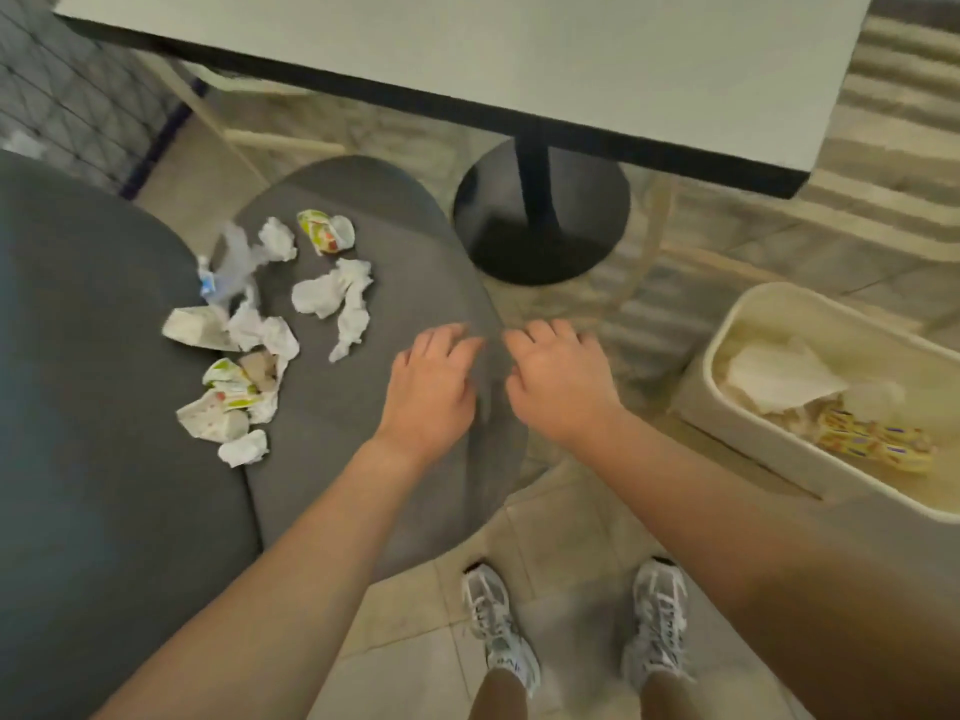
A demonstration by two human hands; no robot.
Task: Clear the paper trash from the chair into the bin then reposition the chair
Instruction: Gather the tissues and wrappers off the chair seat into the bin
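**Both hands empty over the chair seat, trash still on the cushion**

From my remote view I see the grey chair [395, 283] filling the left and centre of the frame, its seat cushion running from the middle down toward the lower centre and its darker backrest curving along the left edge. The paper trash [260, 324] lies scattered on the left part of the seat, close to the backrest: crumpled white tissues, a few printed wrappers with green and yellow colouring, and a bit of clear plastic with a blue patch near the upper end of the pile.

My left hand [431, 387] hovers over the right part of the cushion at the centre of the frame, palm down, fingers loosely spread and curled, holding nothing. My right hand [558, 379] sits just beside it, over the seat's right edge, likewise loose-fingered and empty. Both hands are well apart from the trash pile.

The cream bin [769, 459] stands on the floor at the right of the frame, with white paper and yellow wrappers already inside. A white table [571, 59] with a black edge and a round black pedestal base [540, 215] takes up the upper centre. My two sneakers [576, 626] show at the bottom on the tiled floor
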